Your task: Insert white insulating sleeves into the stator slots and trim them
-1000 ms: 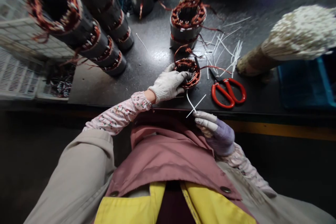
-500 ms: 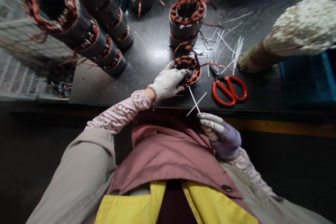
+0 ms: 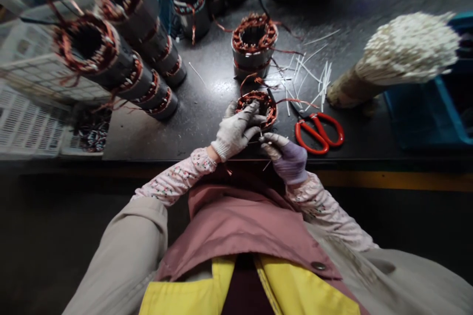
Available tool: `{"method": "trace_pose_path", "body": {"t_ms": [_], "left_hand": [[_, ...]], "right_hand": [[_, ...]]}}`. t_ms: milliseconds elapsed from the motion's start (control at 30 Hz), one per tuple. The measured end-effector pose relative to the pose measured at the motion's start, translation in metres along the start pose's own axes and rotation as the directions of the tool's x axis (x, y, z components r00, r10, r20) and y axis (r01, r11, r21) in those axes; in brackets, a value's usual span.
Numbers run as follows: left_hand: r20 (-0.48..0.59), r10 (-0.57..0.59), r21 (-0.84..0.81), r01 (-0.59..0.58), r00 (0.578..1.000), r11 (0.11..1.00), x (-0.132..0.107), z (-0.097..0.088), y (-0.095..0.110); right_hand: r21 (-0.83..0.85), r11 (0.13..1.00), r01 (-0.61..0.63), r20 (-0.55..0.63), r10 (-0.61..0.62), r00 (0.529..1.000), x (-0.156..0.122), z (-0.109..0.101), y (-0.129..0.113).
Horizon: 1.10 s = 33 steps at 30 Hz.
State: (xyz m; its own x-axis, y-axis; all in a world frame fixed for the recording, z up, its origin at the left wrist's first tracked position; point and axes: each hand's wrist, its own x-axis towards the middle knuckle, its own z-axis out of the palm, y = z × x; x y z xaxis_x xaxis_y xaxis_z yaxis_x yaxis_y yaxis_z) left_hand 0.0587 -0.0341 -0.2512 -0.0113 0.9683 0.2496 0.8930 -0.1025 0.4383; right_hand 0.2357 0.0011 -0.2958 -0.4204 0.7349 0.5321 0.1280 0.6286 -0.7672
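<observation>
A small motor stator with copper windings [image 3: 263, 103] lies on the black bench [image 3: 192, 123] in front of me. My left hand [image 3: 236, 130], in a white knit glove, is closed over the stator's near rim. My right hand [image 3: 286, 157], in a purple and white glove, pinches thin white sleeve strips and touches the stator's near edge beside the left fingers. Only short ends of the strips show by the fingers.
Red-handled scissors [image 3: 320, 130] lie right of the stator. Loose white strips [image 3: 308, 76] are scattered behind them. A big bundle of white strips [image 3: 401, 56] leans by a blue bin [image 3: 424, 118]. Another stator [image 3: 254, 44] stands behind; stacked stators [image 3: 121, 59] and white crates [image 3: 29, 103] fill the left.
My right hand has moved up from near my chest to the stator, bringing the white strips with it. The left hand stays on the stator. The view has shifted slightly.
</observation>
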Motion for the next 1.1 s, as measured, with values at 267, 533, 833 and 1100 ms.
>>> {"method": "trace_pose_path", "body": {"t_ms": [267,533,833,1100], "left_hand": [[-0.084,0.087,-0.061,-0.092,0.993,0.994,-0.001,0.011,-0.002],[-0.064,0.122,-0.059,-0.126,0.990,0.990,-0.001,0.012,-0.005],[-0.008,0.086,-0.046,-0.086,0.996,0.995,0.006,0.004,-0.003],[0.191,0.256,0.166,-0.288,0.948,0.943,0.003,-0.016,-0.009]], "right_hand": [[-0.067,0.993,-0.102,0.097,0.108,0.989,0.029,-0.019,-0.019],[-0.388,0.917,0.091,0.125,-0.046,0.991,0.041,-0.006,0.002],[-0.436,0.745,0.505,0.315,-0.399,0.861,0.037,-0.053,-0.045],[0.415,0.754,-0.510,0.138,0.501,0.854,0.098,0.007,-0.033]]}}
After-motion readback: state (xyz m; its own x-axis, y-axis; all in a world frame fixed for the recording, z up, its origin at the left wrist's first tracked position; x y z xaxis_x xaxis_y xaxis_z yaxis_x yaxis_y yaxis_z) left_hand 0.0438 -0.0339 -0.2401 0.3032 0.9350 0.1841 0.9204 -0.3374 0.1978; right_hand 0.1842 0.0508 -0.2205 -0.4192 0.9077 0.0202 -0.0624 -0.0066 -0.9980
